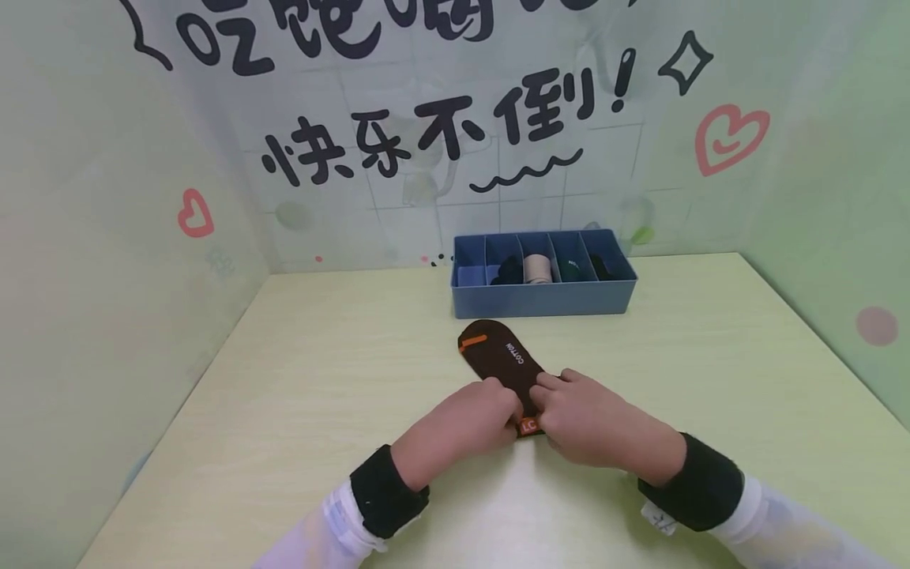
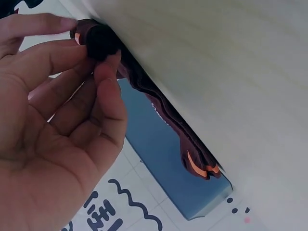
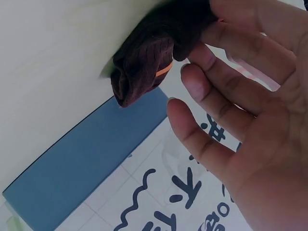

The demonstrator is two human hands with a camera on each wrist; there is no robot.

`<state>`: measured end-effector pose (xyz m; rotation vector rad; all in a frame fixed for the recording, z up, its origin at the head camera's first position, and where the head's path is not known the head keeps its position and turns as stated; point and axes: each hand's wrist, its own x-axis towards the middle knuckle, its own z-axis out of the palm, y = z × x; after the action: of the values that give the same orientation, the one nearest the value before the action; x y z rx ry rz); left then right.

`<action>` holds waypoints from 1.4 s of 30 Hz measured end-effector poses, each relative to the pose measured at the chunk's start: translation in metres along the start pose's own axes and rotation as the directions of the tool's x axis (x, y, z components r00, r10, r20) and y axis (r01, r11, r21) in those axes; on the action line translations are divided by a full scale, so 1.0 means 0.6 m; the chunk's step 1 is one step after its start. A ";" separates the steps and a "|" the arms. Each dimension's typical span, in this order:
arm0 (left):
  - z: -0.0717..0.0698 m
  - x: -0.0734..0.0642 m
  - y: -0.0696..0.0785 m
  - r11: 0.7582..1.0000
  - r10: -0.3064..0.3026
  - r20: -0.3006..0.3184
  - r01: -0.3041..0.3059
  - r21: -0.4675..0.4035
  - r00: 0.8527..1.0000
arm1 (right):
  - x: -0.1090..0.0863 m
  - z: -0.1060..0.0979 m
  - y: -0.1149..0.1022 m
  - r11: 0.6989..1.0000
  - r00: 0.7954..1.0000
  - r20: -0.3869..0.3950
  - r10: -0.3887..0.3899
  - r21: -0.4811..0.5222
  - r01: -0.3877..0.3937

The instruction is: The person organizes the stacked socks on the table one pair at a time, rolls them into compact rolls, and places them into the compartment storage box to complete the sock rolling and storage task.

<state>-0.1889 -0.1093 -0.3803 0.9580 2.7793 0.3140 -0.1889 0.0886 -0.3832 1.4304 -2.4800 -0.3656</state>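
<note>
A dark brown sock (image 1: 495, 356) lies flat on the table, its toe pointing away and to the left. It bears white "COTTON" lettering, an orange stripe and an orange "LC" patch at the near end. My left hand (image 1: 469, 420) pinches the near end from the left, and the left wrist view shows thumb and fingertips on a dark, bunched part of the sock (image 2: 137, 79). From the other side my right hand (image 1: 593, 415) grips the same end. In the right wrist view its thumb is mostly out of frame, while the other fingers spread beside the sock (image 3: 144, 62).
Behind the sock stands a blue divided box (image 1: 543, 300) with rolled items in several compartments, among them a pale pink roll (image 1: 537, 267). The pale wooden table (image 1: 341, 340) meets a printed backdrop (image 1: 398, 190) at the back and sides.
</note>
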 end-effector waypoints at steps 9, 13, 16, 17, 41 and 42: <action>-0.008 0.002 -0.005 0.989 -0.062 0.036 0.067 -0.134 0.997 | 0.006 0.003 0.003 0.999 1.000 0.002 -0.030 -0.015 0.030; -0.010 0.000 -0.006 0.992 -0.065 0.040 0.069 -0.110 0.997 | 0.008 0.010 0.010 0.992 0.999 0.033 -0.015 0.126 0.011; -0.007 -0.001 -0.006 0.997 -0.062 0.030 0.063 -0.048 0.998 | 0.007 0.016 0.018 0.967 0.999 0.045 -0.010 0.256 -0.002; -0.006 -0.002 -0.005 0.998 -0.061 0.025 0.062 -0.027 0.998 | 0.006 0.018 0.020 0.953 0.999 0.049 -0.007 0.303 -0.009; 0.009 -0.011 0.028 0.916 0.100 -0.003 -0.091 0.392 0.995 | -0.002 -0.002 0.023 0.893 0.987 0.144 0.066 0.432 -0.123; 0.009 -0.011 0.027 0.919 0.099 -0.001 -0.091 0.383 0.995 | -0.002 -0.001 0.023 0.897 0.989 0.135 0.064 0.426 -0.116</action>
<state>-0.1729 -0.0998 -0.3807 1.1788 2.8760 -0.2218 -0.1990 0.0965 -0.3779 1.4713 -2.8395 0.1407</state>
